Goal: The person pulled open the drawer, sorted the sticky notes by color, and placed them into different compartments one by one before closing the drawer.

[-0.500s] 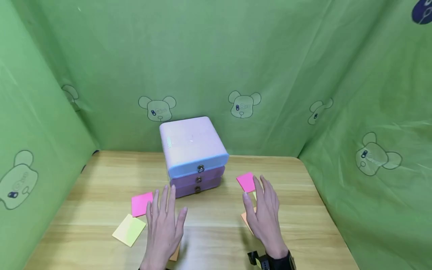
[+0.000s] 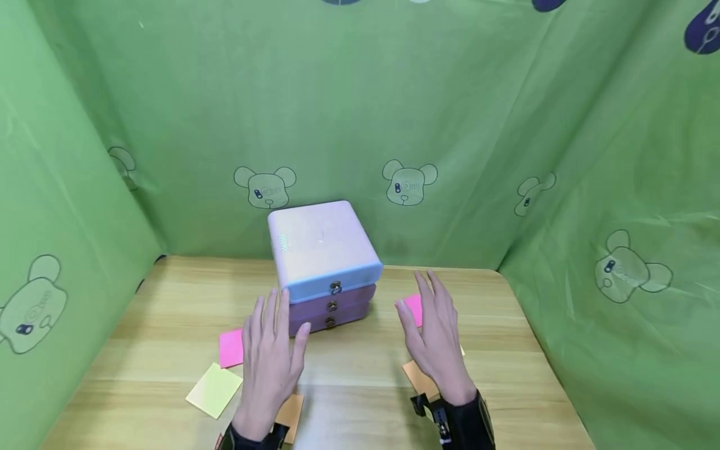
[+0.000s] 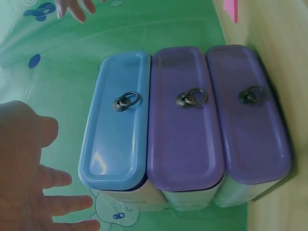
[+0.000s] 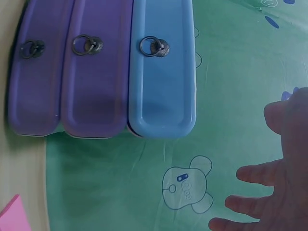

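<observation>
- Curtain, green, walls off the back and both sides; hands have no way out past the box at the rear.
- Table, pale wood: room to pull lies in front of the box and between the hands. Back edge meets the curtain just behind the box.
- Box at the rear, a little left of the table's middle, turned slightly askew. Blue drawer on top, two purple drawers beneath, all looking fully in.
- Left hand: fingers long and spread, thumb wide, holding nothing; near the box's front left corner, apart from it in the left wrist view.
- Right hand: fingers straight, thumb held wide, holding nothing, to the right of the box. My reading: a ready pose, work on the box not begun.
- Paper squares lie flat: pink, yellow and orange on the left, pink and orange on the right (some half hidden by the hands).
- Rings, one per drawer, the top one on blue. Pulling a drawer would probably call for one finger hooked there, the other hand steadying the box.
</observation>
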### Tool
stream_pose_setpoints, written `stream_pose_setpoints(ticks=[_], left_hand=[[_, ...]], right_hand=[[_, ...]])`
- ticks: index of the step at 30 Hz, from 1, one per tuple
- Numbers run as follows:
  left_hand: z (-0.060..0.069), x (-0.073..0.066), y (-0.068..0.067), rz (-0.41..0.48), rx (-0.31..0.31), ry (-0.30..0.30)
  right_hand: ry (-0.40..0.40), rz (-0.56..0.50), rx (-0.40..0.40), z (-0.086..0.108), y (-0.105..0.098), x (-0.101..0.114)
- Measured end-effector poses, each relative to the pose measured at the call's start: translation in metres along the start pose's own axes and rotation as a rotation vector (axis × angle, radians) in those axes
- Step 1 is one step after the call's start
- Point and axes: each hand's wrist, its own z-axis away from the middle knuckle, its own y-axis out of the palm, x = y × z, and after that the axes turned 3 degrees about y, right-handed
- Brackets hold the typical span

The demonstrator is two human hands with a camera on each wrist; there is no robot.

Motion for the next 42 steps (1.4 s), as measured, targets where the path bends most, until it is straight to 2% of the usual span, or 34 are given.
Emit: stream_pose_setpoints(ticks=[4, 9, 19, 27, 36, 42], left_hand=[[-0.011, 0.002, 0.001, -0.008, -0.024, 0.030], [-0.022, 0.004, 0.003, -0.013, -0.023, 0.049], [-0.043, 0.004, 0.008, 0.002, 0.004, 0.046], [-0.060, 0.008, 0.016, 0.013, 0.002, 0.057], [-0.062, 0.008, 0.022, 0.085, 0.126, -0.004], [-0.063, 0.007, 0.023, 0.078, 0.126, 0.001]], right_hand=[[-0.022, -0.009, 0.010, -0.012, 0.003, 0.002], [-0.031, -0.030, 0.057, -0.025, 0.009, 0.003], [-0.034, -0.064, 0.131, -0.050, 0.022, 0.005], [-0.054, -0.112, 0.190, -0.074, 0.036, 0.007], [-0.056, -0.226, 0.276, -0.086, 0.053, 0.006], [-0.053, -0.262, 0.292, -0.087, 0.061, 0.001]])
